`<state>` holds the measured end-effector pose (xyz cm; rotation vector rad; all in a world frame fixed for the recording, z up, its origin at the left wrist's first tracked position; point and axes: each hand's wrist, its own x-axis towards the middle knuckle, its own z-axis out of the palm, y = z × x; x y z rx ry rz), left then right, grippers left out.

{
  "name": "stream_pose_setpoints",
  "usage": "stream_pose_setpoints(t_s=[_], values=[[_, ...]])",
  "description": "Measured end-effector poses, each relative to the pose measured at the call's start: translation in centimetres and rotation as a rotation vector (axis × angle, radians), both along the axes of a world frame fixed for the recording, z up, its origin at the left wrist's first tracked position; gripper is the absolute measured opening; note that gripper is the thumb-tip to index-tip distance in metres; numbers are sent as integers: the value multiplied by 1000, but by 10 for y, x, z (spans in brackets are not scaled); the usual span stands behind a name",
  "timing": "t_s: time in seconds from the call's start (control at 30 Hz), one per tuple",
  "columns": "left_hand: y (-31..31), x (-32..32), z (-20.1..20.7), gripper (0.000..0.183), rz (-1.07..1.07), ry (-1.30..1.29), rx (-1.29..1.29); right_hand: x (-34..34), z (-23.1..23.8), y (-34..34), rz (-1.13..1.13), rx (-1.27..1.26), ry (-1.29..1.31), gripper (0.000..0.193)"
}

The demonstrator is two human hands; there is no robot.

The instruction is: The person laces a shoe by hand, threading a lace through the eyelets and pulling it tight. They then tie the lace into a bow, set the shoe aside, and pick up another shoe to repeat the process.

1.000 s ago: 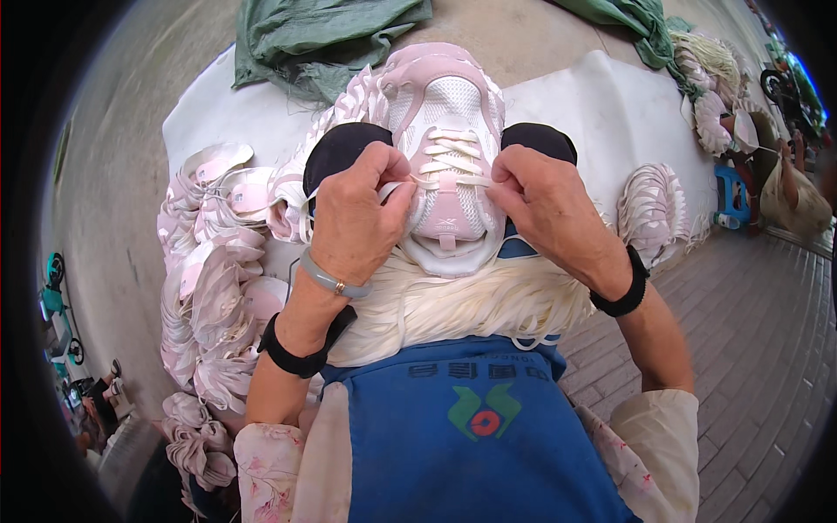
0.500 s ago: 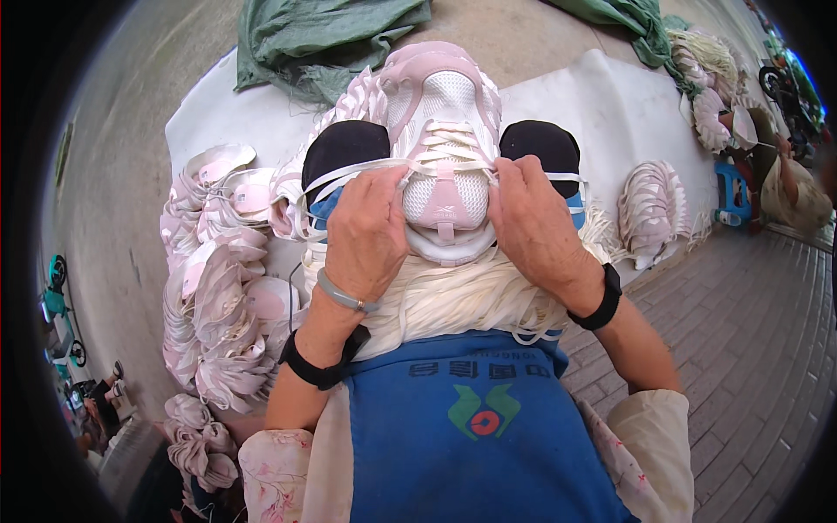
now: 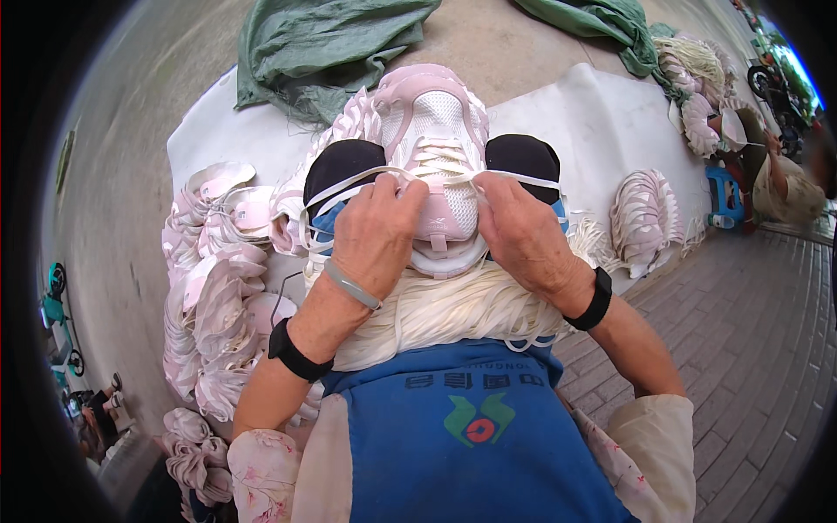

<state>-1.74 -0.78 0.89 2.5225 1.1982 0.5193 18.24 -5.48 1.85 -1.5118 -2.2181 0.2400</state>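
Note:
A pink and white shoe upper (image 3: 433, 113) stands before me, between two black pads (image 3: 523, 157). A cream shoelace (image 3: 440, 155) crosses its front in several rows. My left hand (image 3: 373, 231) pinches the lace at the left of the pink tongue, and a loose length trails left over a black pad. With bent fingers, my right hand (image 3: 523, 234) pinches the lace at the tongue's right side; its end runs off to the right. The fingertips of both hands hide the lace where they grip it. Below the upper lies a thick bundle of cream laces (image 3: 436, 318).
Stacks of pink and white uppers (image 3: 222, 292) lie at the left, and another stack (image 3: 645, 213) at the right on a white sheet (image 3: 580, 122). Green sacking (image 3: 336, 48) lies at the back. A person (image 3: 789, 183) sits far right beside a blue stool (image 3: 725, 196).
Both hands have come closer together over the tongue, drawing the lace inward. In the picture, the upper sits slightly lower and further left as the view shifts.

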Motion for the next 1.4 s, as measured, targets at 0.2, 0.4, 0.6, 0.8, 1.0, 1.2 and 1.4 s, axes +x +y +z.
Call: stream_pose_setpoints(t_s=[0.2, 0.4, 0.6, 0.8, 1.0, 1.2, 1.4], values=[[15, 1, -2, 19, -108, -48, 291, -14, 16, 9, 2, 120, -387, 20], [18, -4, -17, 21, -152, -192, 284, -27, 18, 28, 194, 69, -664, 17], [22, 4, 0, 21, -138, -349, 243, -17, 16, 33, 223, 148, -283, 17], [-32, -39, 59, 18, 19, -677, -237, -14, 80, 3, 378, -525, 558, 5], [-41, -30, 81, 16, -143, -764, -364, -24, 61, -5, 348, -558, 861, 4], [-46, -27, 63, 14, -207, -722, -414, -5, 54, 1, 360, -757, 908, 4], [-42, -23, 21, 41, -193, -701, -385, -14, 65, -4, 486, -908, 1156, 5]])
